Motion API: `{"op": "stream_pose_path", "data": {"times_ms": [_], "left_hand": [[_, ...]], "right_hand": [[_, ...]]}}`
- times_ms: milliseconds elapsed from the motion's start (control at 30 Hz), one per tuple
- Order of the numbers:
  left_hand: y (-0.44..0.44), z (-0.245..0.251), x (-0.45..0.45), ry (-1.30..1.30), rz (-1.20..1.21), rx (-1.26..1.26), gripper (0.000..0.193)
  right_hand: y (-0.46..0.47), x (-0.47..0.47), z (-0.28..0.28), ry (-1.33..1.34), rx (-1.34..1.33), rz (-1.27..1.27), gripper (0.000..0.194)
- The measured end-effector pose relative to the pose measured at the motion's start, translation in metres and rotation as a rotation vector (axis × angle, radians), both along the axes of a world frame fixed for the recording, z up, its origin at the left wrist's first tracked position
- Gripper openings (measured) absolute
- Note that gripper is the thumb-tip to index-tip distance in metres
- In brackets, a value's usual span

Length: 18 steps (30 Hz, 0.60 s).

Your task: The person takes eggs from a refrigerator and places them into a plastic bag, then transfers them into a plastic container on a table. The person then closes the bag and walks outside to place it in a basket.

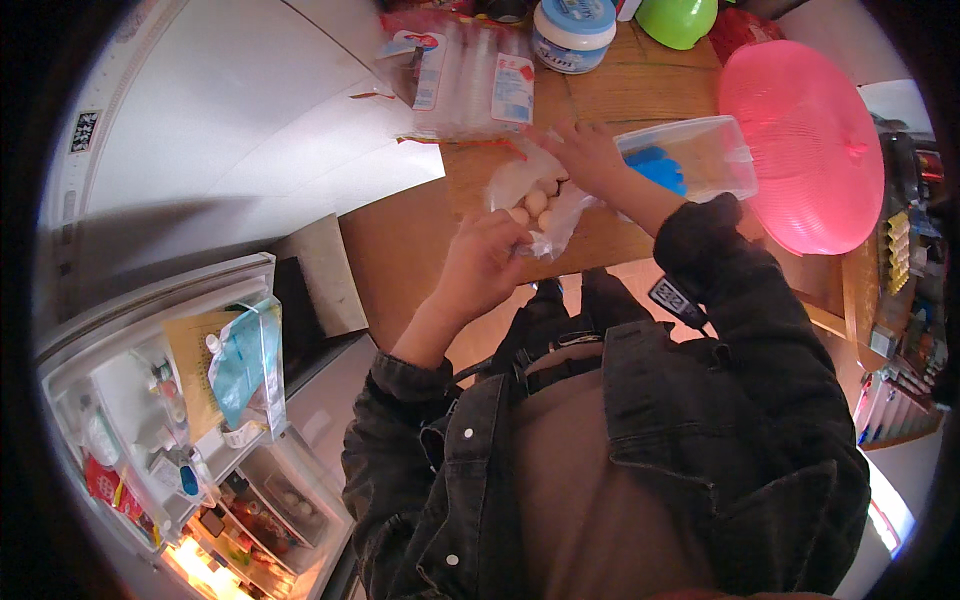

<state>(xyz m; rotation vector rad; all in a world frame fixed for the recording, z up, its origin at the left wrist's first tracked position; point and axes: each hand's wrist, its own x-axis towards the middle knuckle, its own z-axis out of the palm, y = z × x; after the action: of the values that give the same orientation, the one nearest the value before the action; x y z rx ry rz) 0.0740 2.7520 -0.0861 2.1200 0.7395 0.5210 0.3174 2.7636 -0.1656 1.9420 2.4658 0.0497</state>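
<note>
Several pale brown eggs (536,202) lie in an opened thin white plastic bag (556,236) on the wooden tabletop (630,82). My left hand (486,255) is at the bag's near left side, its fingers curled on the plastic beside the eggs. Across the bag's far right side reaches my right hand (585,154), slightly blurred, its fingertips at the far edge of the plastic. What those fingertips hold is hard to make out. Just right of that hand sits a clear plastic box (720,161) with a blue item (660,169) in it.
Clear plastic packages (472,82) bearing labels and a blue-lidded white tub (574,37) stand at the back. A pink ribbed dome (806,150) occupies the right side, near a green container (679,22). On my left, a refrigerator (300,480) stands open, its door shelves loaded.
</note>
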Motion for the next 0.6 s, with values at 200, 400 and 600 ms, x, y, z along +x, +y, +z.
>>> {"op": "stream_pose_path", "data": {"times_ms": [200,400,600], "left_hand": [[-0.005,0.004,-0.005,-0.002,0.042,-0.02,0.012],[-0.003,0.001,-0.006,0.063,0.042,0.072,0.017],[0.003,-0.003,-0.001,0.216,0.127,0.485,0.03]], "right_hand": [[0.03,0.032,-0.009,0.104,-0.038,-0.078,0.063],[0.035,0.06,0.022,0.219,-0.102,-0.213,0.048],[0.024,0.067,0.061,0.577,-0.175,-0.291,0.044]]}}
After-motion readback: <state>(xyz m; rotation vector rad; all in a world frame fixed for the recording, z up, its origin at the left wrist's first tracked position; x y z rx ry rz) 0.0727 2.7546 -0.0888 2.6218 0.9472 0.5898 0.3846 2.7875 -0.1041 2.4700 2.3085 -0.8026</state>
